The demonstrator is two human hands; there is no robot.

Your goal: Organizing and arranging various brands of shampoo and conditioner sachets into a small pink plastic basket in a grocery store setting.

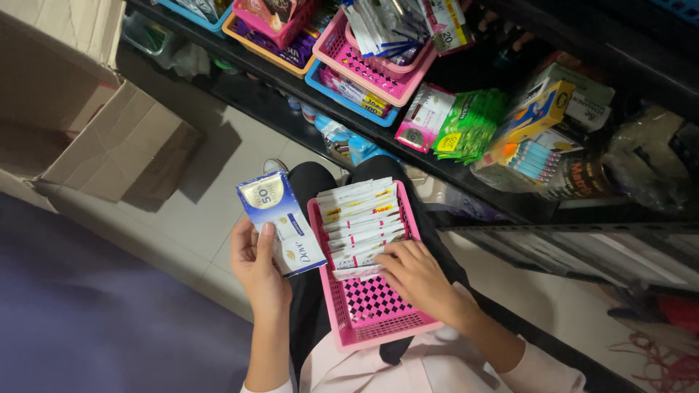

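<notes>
Floor-side shelf (pixel 466 182) crowds pink basket (pixel 378 327); cardboard box (pixel 109 145) sits well apart.

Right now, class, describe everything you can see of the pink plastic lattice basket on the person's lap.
The pink plastic lattice basket is rectangular, with perforated walls and a diamond-mesh floor. It rests level on the person's dark-trousered lap. A row of white sachets fills its far half; the near half is bare. The right hand lies inside on the nearest sachets. The left hand holds a blue-and-white packet beside it.

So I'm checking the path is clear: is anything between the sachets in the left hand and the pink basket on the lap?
Nothing visible: the blue-and-white sachets in the left hand sit just beside the pink basket.
</notes>
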